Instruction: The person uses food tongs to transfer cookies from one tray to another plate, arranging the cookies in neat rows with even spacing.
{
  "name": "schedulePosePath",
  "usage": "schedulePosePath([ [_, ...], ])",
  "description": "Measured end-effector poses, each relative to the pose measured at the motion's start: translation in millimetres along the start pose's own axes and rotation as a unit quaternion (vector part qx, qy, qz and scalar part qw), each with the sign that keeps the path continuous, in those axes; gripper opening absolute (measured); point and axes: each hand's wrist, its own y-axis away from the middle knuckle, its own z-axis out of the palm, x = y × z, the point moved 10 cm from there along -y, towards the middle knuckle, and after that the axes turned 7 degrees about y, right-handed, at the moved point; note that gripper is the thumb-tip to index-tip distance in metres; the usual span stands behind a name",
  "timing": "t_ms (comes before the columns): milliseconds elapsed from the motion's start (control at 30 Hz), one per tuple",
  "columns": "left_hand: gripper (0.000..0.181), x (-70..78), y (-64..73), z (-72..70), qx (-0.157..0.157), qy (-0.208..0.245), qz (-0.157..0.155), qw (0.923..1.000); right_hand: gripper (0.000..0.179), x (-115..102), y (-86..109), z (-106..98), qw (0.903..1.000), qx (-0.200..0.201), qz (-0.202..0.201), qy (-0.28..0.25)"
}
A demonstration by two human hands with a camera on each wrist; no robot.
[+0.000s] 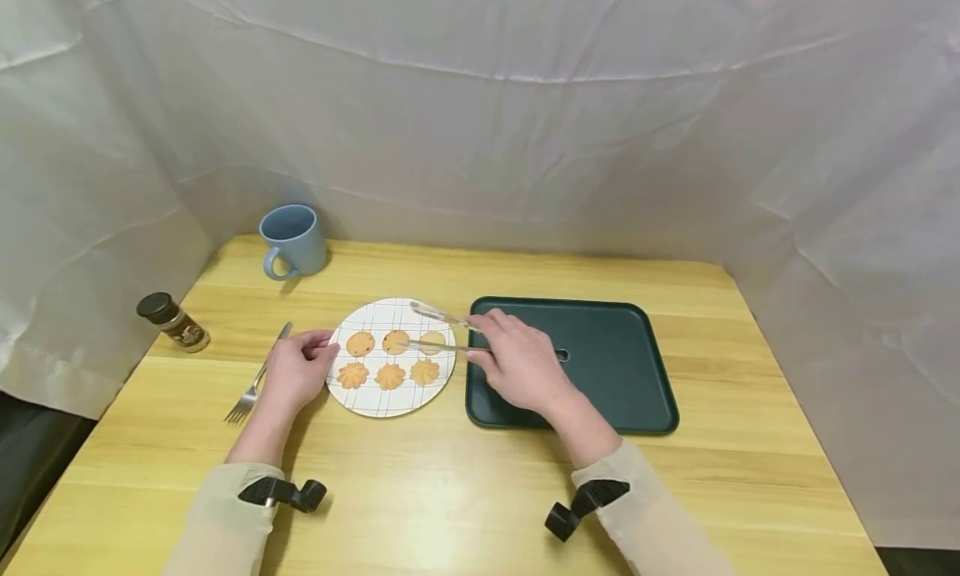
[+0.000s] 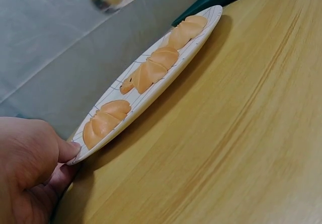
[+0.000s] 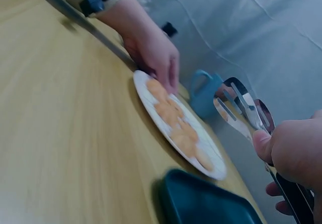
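My left hand (image 1: 298,368) pinches the left rim of a round white plate (image 1: 382,403) with a grid pattern; the thumb lies on the rim in the left wrist view. Two rows of cookies lie on it: smooth round ones such as this cookie (image 1: 361,343) behind, and ridged ones such as this swirl cookie (image 1: 390,377) in front. My right hand (image 1: 521,361) grips metal tongs (image 3: 240,108) whose slotted ends stand apart. The tongs reach left over the plate, above the back row, with nothing between their ends.
To the plate's right lies a dark green tray (image 1: 622,376), partly under my right hand. A fork (image 1: 247,401) lies left of my left hand. A blue mug (image 1: 298,241) stands at the back left, and a black-capped spice jar (image 1: 176,324) near the left edge.
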Motion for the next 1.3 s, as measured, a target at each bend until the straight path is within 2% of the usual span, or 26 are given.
schedulePosePath([
  [167,0.036,-2.3,-0.1,0.1,0.0,0.001,-0.008,1.0,0.051,34.9,18.2,-16.5,0.9988,0.032,0.038,-0.005],
  [500,0.033,2.1,0.6,-1.2,0.003,-0.01,0.009,0.9999,0.051,100.3,58.5,-47.7,0.9915,0.057,0.117,0.003],
  [800,0.033,1.8,0.8,-0.5,0.004,-0.008,0.01,0.9999,0.051,140.5,91.5,-68.4,0.9838,0.079,0.161,0.01],
  [1100,0.034,-0.2,-0.5,0.0,0.004,-0.009,0.006,0.9999,0.054,179.4,122.4,-76.7,0.9717,0.077,0.223,0.013],
  [1300,0.034,-1.6,-0.5,0.7,0.004,-0.007,0.004,1.0,0.055,201.0,138.4,-83.7,0.9633,0.098,0.25,0.015],
])
